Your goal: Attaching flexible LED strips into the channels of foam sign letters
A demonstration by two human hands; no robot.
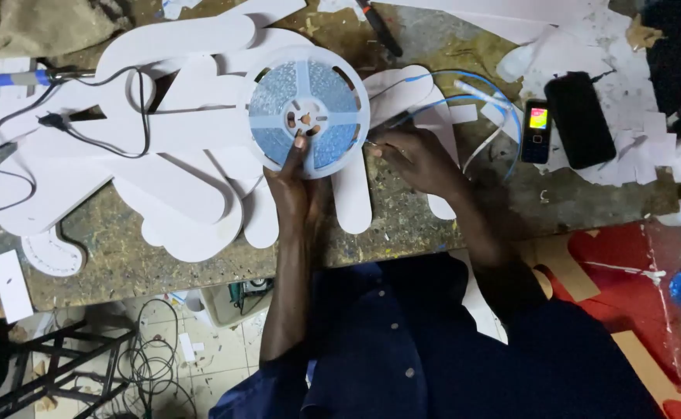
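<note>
My left hand (294,182) reaches up from six o'clock and presses its fingertips on the hub of a white reel (304,111) of blue strip, which lies flat on white cut-out shapes (177,147) on the worktop (115,264). The reel sits at twelve o'clock from that hand, touching it. My right hand (414,159), at three o'clock from the reel and just beside its rim, pinches the loose end of the blue strip (464,81), which loops away toward two o'clock. Further toward three o'clock lie a small phone with a lit screen (537,129) and a black phone (579,119), side by side.
</note>
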